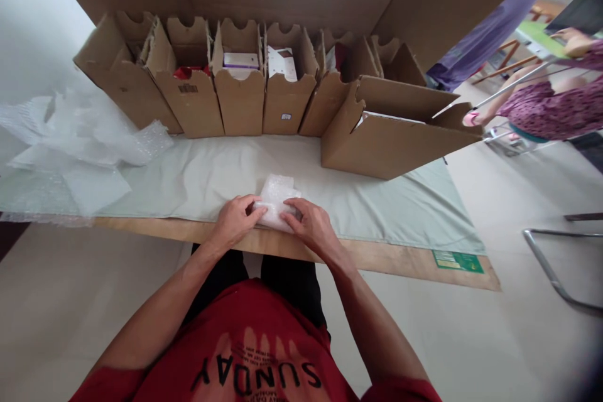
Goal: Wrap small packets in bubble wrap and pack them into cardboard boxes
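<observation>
A small piece of bubble wrap (277, 191), folded over on itself, lies near the front edge of the cloth-covered table. From the left, my left hand (238, 218) pinches its near corner between thumb and fingers. My right hand (308, 221) grips the opposite side in the same way, fingers curled over the top and thumb toward me. Whether anything is wrapped inside cannot be seen through the cloudy plastic. Both hands rest low, close to the table surface.
A heap of loose bubble wrap (89, 138) lies at the left. Along the back stands a row of cardboard file boxes (240, 103), some with small packets inside. Another cardboard box (377, 144) sits angled at the right. Beyond it, a person in patterned purple clothes (556, 97) sits.
</observation>
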Demonstrator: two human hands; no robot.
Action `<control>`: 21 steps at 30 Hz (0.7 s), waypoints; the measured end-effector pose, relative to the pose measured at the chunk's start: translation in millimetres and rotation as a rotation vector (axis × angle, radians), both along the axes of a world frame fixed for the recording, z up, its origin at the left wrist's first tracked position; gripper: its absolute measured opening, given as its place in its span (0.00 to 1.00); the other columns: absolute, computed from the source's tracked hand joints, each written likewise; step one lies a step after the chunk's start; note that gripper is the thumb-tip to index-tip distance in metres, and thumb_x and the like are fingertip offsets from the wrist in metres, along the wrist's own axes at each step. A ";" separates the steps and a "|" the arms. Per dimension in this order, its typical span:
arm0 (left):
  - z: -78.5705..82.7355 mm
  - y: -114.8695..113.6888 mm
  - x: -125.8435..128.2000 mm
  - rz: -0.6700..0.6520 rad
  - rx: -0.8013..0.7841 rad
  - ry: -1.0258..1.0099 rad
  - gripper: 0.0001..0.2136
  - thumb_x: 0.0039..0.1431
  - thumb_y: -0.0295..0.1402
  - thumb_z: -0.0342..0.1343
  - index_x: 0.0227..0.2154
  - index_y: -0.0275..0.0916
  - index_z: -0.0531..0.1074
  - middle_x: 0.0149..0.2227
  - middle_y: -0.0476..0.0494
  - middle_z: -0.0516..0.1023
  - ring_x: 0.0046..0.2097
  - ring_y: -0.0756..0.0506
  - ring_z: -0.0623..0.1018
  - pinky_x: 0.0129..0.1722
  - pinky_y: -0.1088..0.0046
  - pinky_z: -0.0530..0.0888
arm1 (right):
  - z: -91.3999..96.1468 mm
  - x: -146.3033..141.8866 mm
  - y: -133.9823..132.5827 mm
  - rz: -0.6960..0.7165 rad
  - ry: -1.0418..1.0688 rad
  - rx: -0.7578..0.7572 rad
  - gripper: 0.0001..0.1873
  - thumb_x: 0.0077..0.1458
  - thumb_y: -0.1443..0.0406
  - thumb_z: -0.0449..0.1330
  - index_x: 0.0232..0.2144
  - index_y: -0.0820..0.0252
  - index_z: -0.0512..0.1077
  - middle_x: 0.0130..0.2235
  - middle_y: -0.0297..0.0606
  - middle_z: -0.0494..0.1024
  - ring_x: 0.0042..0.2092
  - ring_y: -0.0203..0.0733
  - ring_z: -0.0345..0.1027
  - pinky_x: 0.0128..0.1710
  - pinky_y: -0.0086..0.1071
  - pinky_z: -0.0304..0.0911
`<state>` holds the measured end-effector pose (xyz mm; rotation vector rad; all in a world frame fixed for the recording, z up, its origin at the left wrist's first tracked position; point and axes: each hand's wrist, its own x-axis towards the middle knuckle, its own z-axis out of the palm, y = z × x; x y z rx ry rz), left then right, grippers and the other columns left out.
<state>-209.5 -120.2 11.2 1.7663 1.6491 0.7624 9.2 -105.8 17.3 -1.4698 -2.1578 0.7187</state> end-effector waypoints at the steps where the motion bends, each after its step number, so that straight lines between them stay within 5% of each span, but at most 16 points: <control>1: 1.8 3.0 2.8 0.007 -0.022 0.036 0.12 0.59 0.40 0.57 0.39 0.40 0.80 0.28 0.49 0.78 0.30 0.47 0.73 0.32 0.71 0.68 | -1.1 1.0 -1.3 -0.009 -0.038 0.063 0.11 0.61 0.62 0.62 0.45 0.57 0.79 0.41 0.42 0.82 0.41 0.47 0.74 0.43 0.39 0.65; 7: 4.3 12.9 15.9 0.104 -0.034 0.221 0.09 0.59 0.39 0.59 0.37 0.43 0.80 0.26 0.48 0.78 0.29 0.45 0.74 0.30 0.72 0.64 | 7.4 -1.1 -10.2 0.051 -0.111 0.268 0.15 0.61 0.60 0.63 0.49 0.57 0.77 0.51 0.46 0.79 0.50 0.53 0.71 0.50 0.46 0.62; 13: 7.4 9.5 14.9 0.138 0.058 0.242 0.11 0.61 0.40 0.59 0.40 0.41 0.80 0.31 0.44 0.81 0.31 0.44 0.77 0.33 0.70 0.69 | 3.6 -11.5 -13.7 0.187 -0.207 0.257 0.18 0.61 0.63 0.63 0.54 0.57 0.74 0.56 0.49 0.78 0.54 0.57 0.70 0.51 0.48 0.62; 17: 15.2 -4.3 4.7 0.238 0.172 -0.043 0.17 0.61 0.44 0.59 0.46 0.38 0.78 0.41 0.41 0.81 0.31 0.48 0.77 0.36 0.70 0.74 | -3.8 -5.9 -6.1 0.024 -0.031 0.222 0.17 0.66 0.64 0.55 0.54 0.57 0.75 0.52 0.48 0.81 0.51 0.54 0.74 0.50 0.46 0.65; 21: 13.7 -21.3 2.2 0.191 -0.083 -0.518 0.25 0.60 0.48 0.60 0.52 0.35 0.74 0.49 0.34 0.81 0.47 0.40 0.81 0.41 0.66 0.79 | 5.1 -1.4 -10.3 -0.116 0.257 0.119 0.18 0.66 0.59 0.55 0.54 0.55 0.75 0.51 0.44 0.82 0.48 0.50 0.76 0.50 0.43 0.68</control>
